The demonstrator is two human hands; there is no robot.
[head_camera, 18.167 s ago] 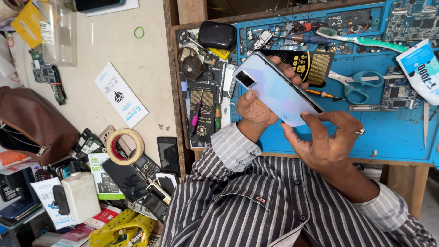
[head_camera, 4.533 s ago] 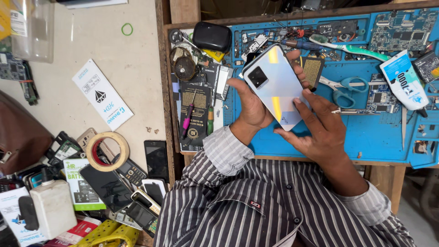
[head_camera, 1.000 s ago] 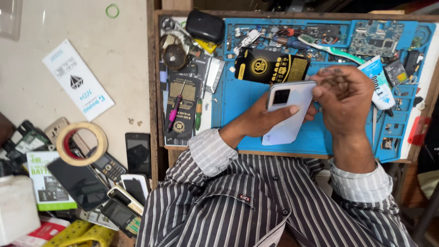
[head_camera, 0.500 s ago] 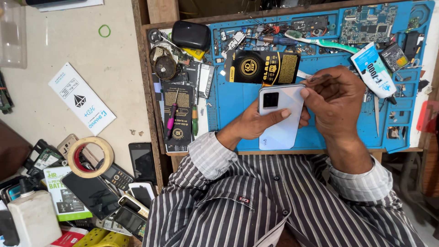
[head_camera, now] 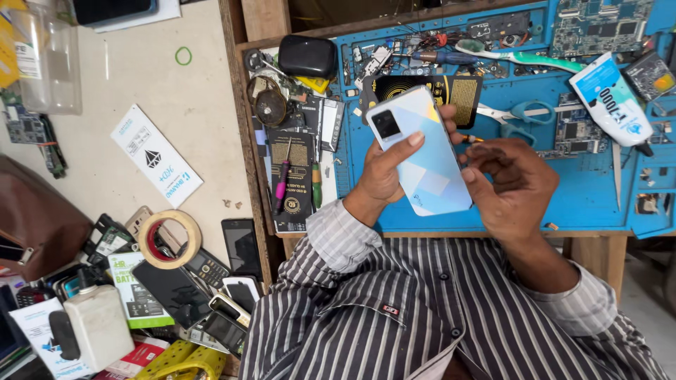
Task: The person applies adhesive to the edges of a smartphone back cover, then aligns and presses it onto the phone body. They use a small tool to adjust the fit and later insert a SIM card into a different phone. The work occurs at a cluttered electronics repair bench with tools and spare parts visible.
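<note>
Above the blue mat [head_camera: 598,190] on our bench [head_camera: 239,127], we hold a pale smartphone [head_camera: 421,151] with its back facing up, the camera block at its upper left corner. Our left hand [head_camera: 386,172] grasps the smartphone from the left edge, thumb laid across the back. Our right hand [head_camera: 510,179] is curled at the smartphone's right edge, fingertips touching it; we cannot tell whether it pinches anything small. Just behind the smartphone lies a black and gold packet [head_camera: 461,90]. Blue-handled scissors [head_camera: 517,116] rest on the mat near the right hand, and a white tube [head_camera: 612,98] lies further right. A toothbrush [head_camera: 524,58] lies along the mat's far side. A pink-handled screwdriver [head_camera: 283,183] sits left of the mat. A roll of tape [head_camera: 169,239] rests on the bench, well apart, beside several dark phones [head_camera: 243,246].
</note>
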